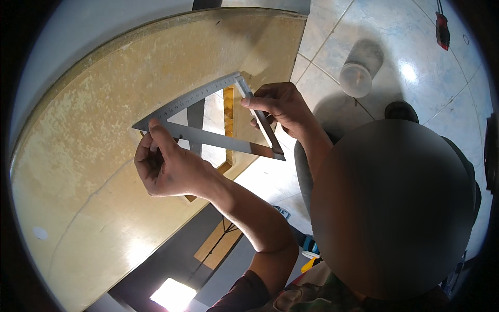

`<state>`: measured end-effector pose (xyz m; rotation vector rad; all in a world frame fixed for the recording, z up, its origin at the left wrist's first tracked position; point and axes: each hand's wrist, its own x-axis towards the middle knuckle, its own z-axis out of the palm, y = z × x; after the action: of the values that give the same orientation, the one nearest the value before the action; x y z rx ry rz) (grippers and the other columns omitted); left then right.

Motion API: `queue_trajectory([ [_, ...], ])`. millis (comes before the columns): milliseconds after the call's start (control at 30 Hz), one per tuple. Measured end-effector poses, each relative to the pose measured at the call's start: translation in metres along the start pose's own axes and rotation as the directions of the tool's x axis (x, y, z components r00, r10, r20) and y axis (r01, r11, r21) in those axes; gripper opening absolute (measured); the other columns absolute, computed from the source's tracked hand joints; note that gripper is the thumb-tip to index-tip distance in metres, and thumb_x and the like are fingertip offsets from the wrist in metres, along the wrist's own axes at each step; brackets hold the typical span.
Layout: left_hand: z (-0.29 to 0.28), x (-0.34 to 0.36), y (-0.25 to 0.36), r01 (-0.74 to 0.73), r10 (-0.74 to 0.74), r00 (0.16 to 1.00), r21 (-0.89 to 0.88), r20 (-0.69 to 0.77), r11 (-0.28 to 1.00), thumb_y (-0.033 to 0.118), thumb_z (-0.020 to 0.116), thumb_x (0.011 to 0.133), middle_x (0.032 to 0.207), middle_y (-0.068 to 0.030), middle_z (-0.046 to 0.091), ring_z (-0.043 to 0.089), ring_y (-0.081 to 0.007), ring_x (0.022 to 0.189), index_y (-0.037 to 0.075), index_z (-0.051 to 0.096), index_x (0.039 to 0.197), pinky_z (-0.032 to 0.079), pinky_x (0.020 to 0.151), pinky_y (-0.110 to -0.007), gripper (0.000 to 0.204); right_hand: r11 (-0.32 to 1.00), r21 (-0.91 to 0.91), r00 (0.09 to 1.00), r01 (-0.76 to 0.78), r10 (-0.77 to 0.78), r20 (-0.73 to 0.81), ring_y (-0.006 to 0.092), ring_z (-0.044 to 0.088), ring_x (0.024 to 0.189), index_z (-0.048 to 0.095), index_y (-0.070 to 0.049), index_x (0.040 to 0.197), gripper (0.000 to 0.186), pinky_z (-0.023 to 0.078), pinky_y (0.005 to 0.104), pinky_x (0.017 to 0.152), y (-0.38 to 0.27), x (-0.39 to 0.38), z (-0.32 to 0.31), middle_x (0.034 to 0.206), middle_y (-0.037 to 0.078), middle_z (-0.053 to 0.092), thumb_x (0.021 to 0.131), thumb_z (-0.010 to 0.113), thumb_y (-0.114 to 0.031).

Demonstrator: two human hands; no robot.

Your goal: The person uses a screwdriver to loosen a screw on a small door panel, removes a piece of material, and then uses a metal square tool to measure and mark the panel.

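Observation:
A metal set square (195,95), a triangular frame with a marked scale along its upper bar, is held over a worn yellowish panel (78,130). My left hand (169,164) pinches its left corner, thumb on top and fingers curled beneath. At the other end, my right hand (283,108) grips the short, thicker bar between thumb and fingers. Through the frame I see a cut-out opening (212,122) in the panel, with a rough yellow-brown inner edge. Whether the set square lies flat against the panel, I cannot tell.
On the tiled floor (332,57) stand a whitish cup-like container (356,79) and, further right, a red-handled tool (442,32). A bright lamp (174,295) shines below the panel, near a wooden board (218,243). A large blurred patch covers the lower right.

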<state>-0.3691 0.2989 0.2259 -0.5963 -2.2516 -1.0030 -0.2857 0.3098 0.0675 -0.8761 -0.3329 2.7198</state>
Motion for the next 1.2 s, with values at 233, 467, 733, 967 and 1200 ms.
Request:
queue_trajectory([
  [233, -0.002, 0.004, -0.004, 0.057, -0.056, 0.998, -0.014, 0.027, 0.998, 0.003, 0.083, 0.082, 0.077, -0.0105, 0.071, 0.065, -0.0111, 0.065, -0.005, 0.069, 0.082, 0.053, 0.053, -0.022, 0.016, 0.999, -0.036, 1.0, -0.011, 0.011, -0.012, 0.0167, 0.07, 0.056, 0.073, 0.002, 0.086, 0.028, 0.058, 0.0265, 0.049, -0.006, -0.001, -0.004, 0.069, 0.009, 0.069, 0.082, 0.087, -0.022],
  [467, -0.004, 0.002, 0.001, 0.061, -0.061, 0.998, 0.03, 0.016, 0.998, 0.006, 0.084, 0.084, 0.078, -0.009, 0.071, 0.066, -0.011, 0.067, -0.004, 0.071, 0.084, 0.054, 0.056, -0.022, 0.017, 1.0, -0.023, 1.0, 0.009, -0.009, 0.0, 0.0144, 0.068, 0.062, 0.071, 0.003, 0.085, 0.027, 0.062, 0.0287, 0.056, 0.003, 0.001, 0.004, 0.074, 0.007, 0.066, 0.083, 0.087, -0.019],
  [733, -0.007, 0.003, -0.006, 0.05, -0.051, 0.998, 0.036, 0.034, 0.998, 0.014, 0.085, 0.085, 0.075, -0.0067, 0.07, 0.065, -0.0099, 0.068, 0.0, 0.072, 0.085, 0.051, 0.057, -0.024, 0.019, 0.999, 0.047, 1.0, -0.005, 0.005, -0.006, 0.0111, 0.066, 0.066, 0.07, 0.003, 0.088, 0.022, 0.065, 0.0297, 0.066, 0.012, 0.004, 0.01, 0.078, 0.005, 0.064, 0.089, 0.081, -0.016],
  [967, -0.005, 0.0, -0.001, 0.058, -0.059, 0.998, 0.021, 0.025, 0.998, 0.001, 0.08, 0.088, 0.073, -0.0098, 0.07, 0.062, -0.0074, 0.063, -0.004, 0.071, 0.085, 0.049, 0.056, -0.017, 0.011, 0.996, 0.087, 0.998, -0.034, 0.03, 0.047, 0.0181, 0.073, 0.076, 0.069, 0.006, 0.09, 0.031, 0.067, 0.0312, 0.072, 0.018, 0.007, 0.006, 0.089, 0.018, 0.073, 0.088, 0.082, -0.023],
  [1200, -0.005, 0.0, -0.006, 0.036, -0.036, 0.999, -0.02, 0.033, 0.999, 0.001, 0.08, 0.088, 0.072, -0.0088, 0.07, 0.061, -0.0065, 0.063, -0.004, 0.072, 0.088, 0.049, 0.055, -0.016, 0.01, 0.991, 0.129, 0.996, -0.013, 0.002, 0.088, 0.0154, 0.073, 0.073, 0.07, 0.004, 0.09, 0.028, 0.067, 0.0311, 0.07, 0.022, 0.011, 0.002, 0.086, 0.016, 0.073, 0.088, 0.082, -0.021],
])
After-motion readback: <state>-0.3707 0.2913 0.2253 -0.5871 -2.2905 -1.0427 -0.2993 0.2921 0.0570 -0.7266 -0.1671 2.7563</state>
